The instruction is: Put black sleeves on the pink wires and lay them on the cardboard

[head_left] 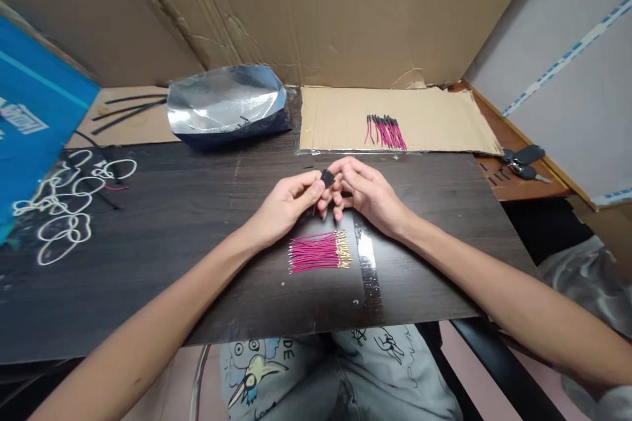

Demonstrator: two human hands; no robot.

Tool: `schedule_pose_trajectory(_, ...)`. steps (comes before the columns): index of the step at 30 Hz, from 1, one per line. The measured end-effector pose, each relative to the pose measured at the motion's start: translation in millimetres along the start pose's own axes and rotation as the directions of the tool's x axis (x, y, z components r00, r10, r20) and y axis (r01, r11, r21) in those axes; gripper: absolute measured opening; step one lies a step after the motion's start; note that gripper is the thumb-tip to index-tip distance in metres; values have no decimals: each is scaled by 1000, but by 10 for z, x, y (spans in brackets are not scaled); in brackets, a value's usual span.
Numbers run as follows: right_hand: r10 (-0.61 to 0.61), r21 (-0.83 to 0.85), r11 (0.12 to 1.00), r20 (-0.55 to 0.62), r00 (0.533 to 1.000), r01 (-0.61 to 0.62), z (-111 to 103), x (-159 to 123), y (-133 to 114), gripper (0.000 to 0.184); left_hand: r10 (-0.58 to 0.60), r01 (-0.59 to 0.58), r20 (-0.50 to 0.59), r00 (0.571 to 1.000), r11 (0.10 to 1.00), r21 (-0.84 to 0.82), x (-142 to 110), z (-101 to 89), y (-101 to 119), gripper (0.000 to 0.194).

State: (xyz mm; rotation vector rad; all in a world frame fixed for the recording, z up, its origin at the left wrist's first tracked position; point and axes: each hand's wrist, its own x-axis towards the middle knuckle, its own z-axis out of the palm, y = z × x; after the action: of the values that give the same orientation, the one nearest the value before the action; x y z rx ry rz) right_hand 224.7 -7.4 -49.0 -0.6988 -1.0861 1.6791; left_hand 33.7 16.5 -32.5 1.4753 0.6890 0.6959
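My left hand (292,202) is closed in a pinch around a small bundle of red wires with black sleeves (327,177); the black ends point up, and a bit of red shows below the fingers. My right hand (368,192) is beside the bundle with its fingers curled and thumb bent in. Whatever is between its fingertips is hidden or too small to name. Nearer the table's front edge, under both hands, a row of red wires with gold terminals (318,252) lies flat, the gold ends to the right.
Red wires with black sleeves (388,131) lie on a cardboard sheet (444,122). An open foil bag (227,105) stands left of it, near long black tubes (129,107). White loops (69,194) lie at far left. Clear tape (368,263) crosses the table. Keys (526,163) rest at right.
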Motion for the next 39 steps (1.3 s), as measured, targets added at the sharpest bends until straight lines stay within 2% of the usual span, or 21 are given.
schedule_pose_trajectory(1,-42,-57,998,-17,999,41,13,-11,5,27,41,-44,-72,997,999,-29,11,5,-1,35)
schedule_pose_trajectory(3,-146,-277,952,-41,988,129,47,-36,19,22,65,-89,-173,983,986,-138,24,30,10,35)
schedule_pose_trajectory(4,-212,-422,889,-35,977,178,71,-48,28,18,54,-95,-200,978,975,-202,26,50,18,33)
schedule_pose_trajectory(6,-354,-663,698,10,935,272,127,-68,51,16,19,-92,-224,974,944,-318,21,104,36,30)
schedule_pose_trajectory(8,-461,-780,532,60,885,330,185,-80,72,13,-4,-91,-241,971,920,-382,12,164,41,27)
schedule_pose_trajectory(10,-506,-814,471,66,860,339,231,-86,82,8,-7,-107,-273,962,912,-397,7,215,31,25)
schedule_pose_trajectory(11,-509,-818,468,59,859,334,246,-88,81,13,-6,-114,-289,957,911,-395,6,233,21,25)
schedule_pose_trajectory(14,-460,-788,535,30,887,304,259,-93,53,24,-28,-100,-308,951,914,-393,12,248,-9,23)
schedule_pose_trajectory(16,-367,-716,647,9,930,263,239,-89,24,27,-63,-64,-302,951,917,-394,15,226,-13,23)
schedule_pose_trajectory(19,-116,-450,886,19,993,112,174,-64,-16,28,-131,10,-265,955,910,-414,11,166,6,26)
schedule_pose_trajectory(21,59,-229,973,70,996,-42,123,-41,-39,31,-165,58,-208,964,896,-440,6,128,22,29)
schedule_pose_trajectory(23,172,-82,983,129,977,-162,82,-23,-61,33,-174,87,-152,973,886,-455,5,101,31,31)
schedule_pose_trajectory(25,208,-58,978,157,966,-201,67,-22,-81,33,-168,91,-136,976,889,-449,7,87,27,30)
schedule_pose_trajectory(27,173,-163,975,126,977,-151,83,-40,-96,32,-140,54,-186,973,914,-402,12,82,15,28)
schedule_pose_trajectory(28,117,-264,960,91,989,-89,102,-55,-99,31,-114,24,-231,966,932,-361,14,82,6,27)
schedule_pose_trajectory(30,-62,-518,853,23,998,65,154,-93,-97,28,-51,-39,-326,944,964,-264,15,85,-11,25)
schedule_pose_trajectory(33,-317,-809,551,22,948,203,225,-151,-66,21,2,-75,-409,912,984,-162,4,99,-26,25)
schedule_pose_trajectory(36,-393,-925,314,77,916,213,246,-184,-18,23,29,-75,-446,895,993,-86,-11,125,-22,29)
schedule_pose_trajectory(39,-383,-970,162,108,918,182,235,-190,12,33,45,-62,-482,875,998,-20,-19,148,-11,40)
